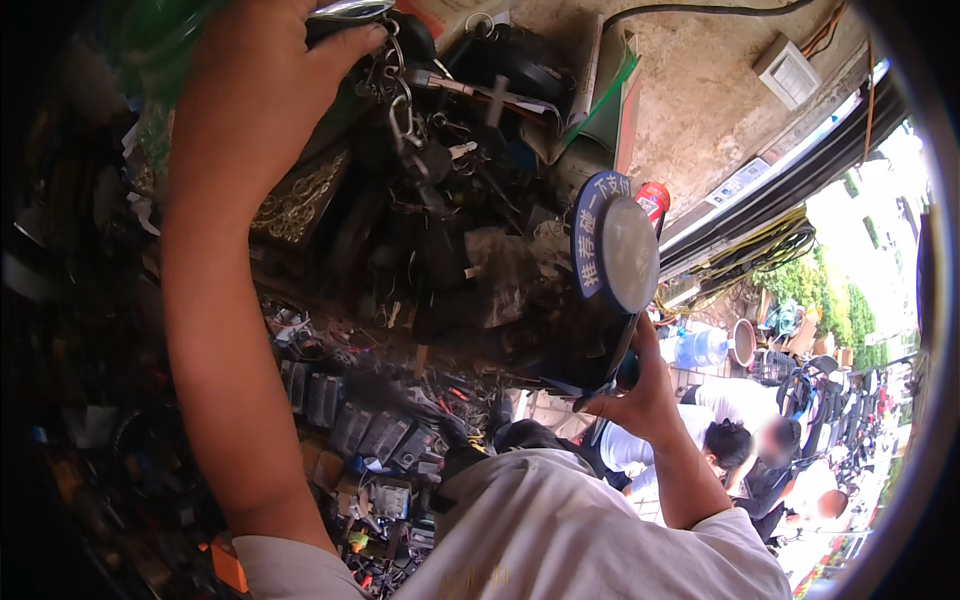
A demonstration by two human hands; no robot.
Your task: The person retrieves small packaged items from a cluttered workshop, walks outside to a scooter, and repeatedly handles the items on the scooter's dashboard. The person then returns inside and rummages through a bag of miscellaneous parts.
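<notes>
High at the left, my left hand [275, 60] reaches up, cut off by the picture's top edge. Its thumb presses beside a shiny silver oval piece [350, 10], from which a bunch of keys on linked rings [402, 118] hangs; the other fingers are mostly hidden. Lower right of centre, my right hand [645, 395] grips the lower end of a black payment terminal [570, 335]. That terminal carries a round pale disc [630, 253] with a blue lettered border. Some of the right fingers are hidden behind it.
Dark clutter with keys and small parts fills the bench. A box of brass-coloured pieces [300, 200] lies beside my left forearm. A green-edged folder [600, 115] and a red can [653, 200] stand near the wall. Several people [640, 440] are outside at the right, near parked bikes.
</notes>
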